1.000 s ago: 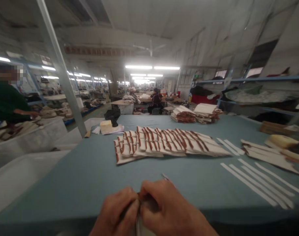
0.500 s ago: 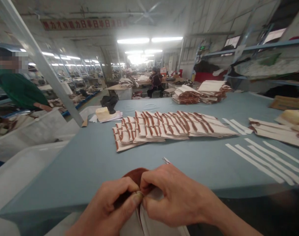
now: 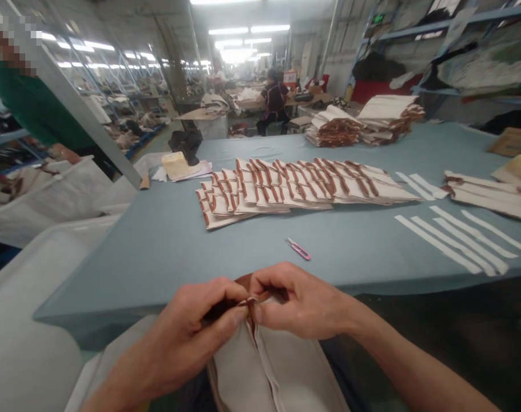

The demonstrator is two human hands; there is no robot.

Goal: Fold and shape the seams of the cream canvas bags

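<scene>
A cream fabric piece with brown trim [image 3: 238, 366] hangs over the near table edge, a seam running down its middle. My left hand [image 3: 204, 326] pinches its top edge between thumb and forefinger, left of the seam. Just right of the seam, my right hand [image 3: 292, 303] grips the same edge, its fingers curled. The fingertips of both hands nearly meet, and what lies right between them is partly hidden. Beyond my right hand, pink-handled thread snips [image 3: 298, 249] lie on the blue-green table [image 3: 166, 257].
A row of overlapping cream and brown pieces [image 3: 286, 186] lies across the table. White strips [image 3: 453, 240] are at the right, folded stacks [image 3: 335, 126] at the back. A metal post [image 3: 84, 103] and white bins [image 3: 50, 200] stand left, near a person in green [image 3: 37, 103].
My view has tilted down, so more of the fabric piece and the whole snips show. Both hands still pinch the fabric edge, now opened slightly at the seam.
</scene>
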